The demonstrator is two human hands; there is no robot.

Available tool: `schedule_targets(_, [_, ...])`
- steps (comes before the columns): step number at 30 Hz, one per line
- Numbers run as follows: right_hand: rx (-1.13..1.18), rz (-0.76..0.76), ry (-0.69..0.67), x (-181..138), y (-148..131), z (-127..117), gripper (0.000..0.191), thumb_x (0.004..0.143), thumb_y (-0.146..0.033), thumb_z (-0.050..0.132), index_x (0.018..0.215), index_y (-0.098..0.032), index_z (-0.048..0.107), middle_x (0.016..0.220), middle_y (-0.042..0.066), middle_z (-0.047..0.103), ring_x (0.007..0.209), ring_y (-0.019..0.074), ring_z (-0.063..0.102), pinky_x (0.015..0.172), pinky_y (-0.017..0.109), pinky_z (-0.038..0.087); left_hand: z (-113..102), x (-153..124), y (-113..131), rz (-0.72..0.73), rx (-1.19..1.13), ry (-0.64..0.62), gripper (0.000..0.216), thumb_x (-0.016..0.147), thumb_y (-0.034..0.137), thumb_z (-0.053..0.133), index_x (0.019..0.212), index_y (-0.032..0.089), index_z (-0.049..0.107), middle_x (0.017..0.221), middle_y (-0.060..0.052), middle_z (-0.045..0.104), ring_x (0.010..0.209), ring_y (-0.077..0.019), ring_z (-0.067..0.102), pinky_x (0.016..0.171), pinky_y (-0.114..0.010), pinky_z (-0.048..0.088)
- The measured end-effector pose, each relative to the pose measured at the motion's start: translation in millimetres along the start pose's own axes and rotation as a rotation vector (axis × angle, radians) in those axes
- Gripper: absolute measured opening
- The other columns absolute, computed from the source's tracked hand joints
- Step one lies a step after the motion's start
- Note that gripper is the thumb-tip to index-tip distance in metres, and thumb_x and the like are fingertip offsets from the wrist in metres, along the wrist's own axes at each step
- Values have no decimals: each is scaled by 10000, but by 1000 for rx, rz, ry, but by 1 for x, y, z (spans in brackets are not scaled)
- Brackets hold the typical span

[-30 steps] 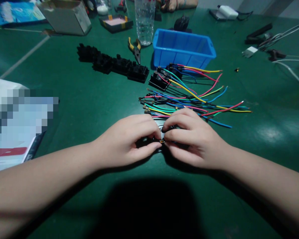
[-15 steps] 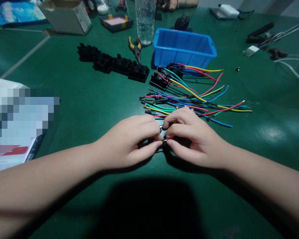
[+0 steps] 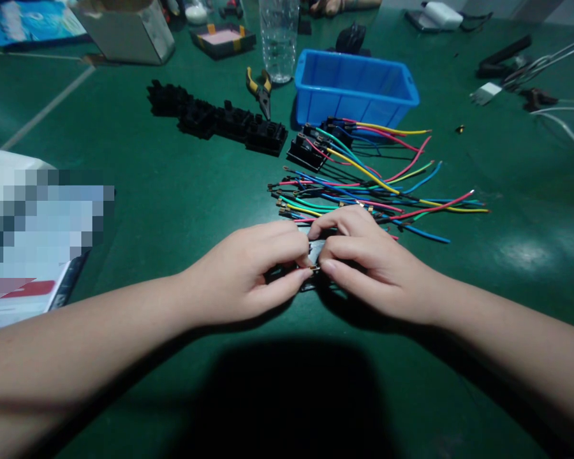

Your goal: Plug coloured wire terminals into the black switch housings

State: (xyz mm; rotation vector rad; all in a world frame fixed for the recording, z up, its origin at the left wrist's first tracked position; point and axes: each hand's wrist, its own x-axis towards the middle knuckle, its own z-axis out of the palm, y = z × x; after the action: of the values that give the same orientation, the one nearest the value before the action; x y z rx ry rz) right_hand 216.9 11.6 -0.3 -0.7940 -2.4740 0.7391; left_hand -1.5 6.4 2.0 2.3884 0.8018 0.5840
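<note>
My left hand point(image 3: 261, 271) is closed in a pinch on a small brass-coloured metal piece point(image 3: 314, 268), too small to name further. From the other side my right hand point(image 3: 370, 264) meets it, thumb and fingers pressed together at the piece's right end; whether they grip it is hidden. Under the fingertips lies a grey-and-black part point(image 3: 316, 248), mostly covered by both hands. Just beyond the hands, a bundle of red, blue, green and yellow wires point(image 3: 335, 185) with metal ends is spread on the table. Some wires join black plastic sockets point(image 3: 307, 152).
Behind the wires stands a blue bin point(image 3: 354, 99). Several black plastic housings point(image 3: 265, 137) form a row left of it, near yellow-handled pliers point(image 3: 261, 89) and a clear bottle point(image 3: 279, 44). A white charger point(image 3: 486, 94) and cables are at right. Another person's hand point(image 3: 330, 6) shows at the back.
My right fingers have shifted slightly around the small brass piece, showing more of the grey part. My left hand keeps its pinch. The view has moved a little.
</note>
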Motion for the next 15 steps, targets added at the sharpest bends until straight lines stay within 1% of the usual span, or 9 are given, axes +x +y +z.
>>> schedule_targets(4, [12,9,-9,0,2,0,179,951,-189,486,816,-202,602,1127,86,572,1108,215,487,978,443,391,1,-1,-1,-12,-11,-5,115,917,170,525,806,159,555,772,-9,560,735,-126,509,667,-234,399])
schedule_targets(15, [-3,16,-11,-1,2,1,188,955,-198,475,819,-211,606,1137,80,578,1134,226,485,991,448,389,1,-2,-3,-41,-22,-2,83,903,160,526,852,161,592,773,-1,575,731,-118,526,666,-224,406])
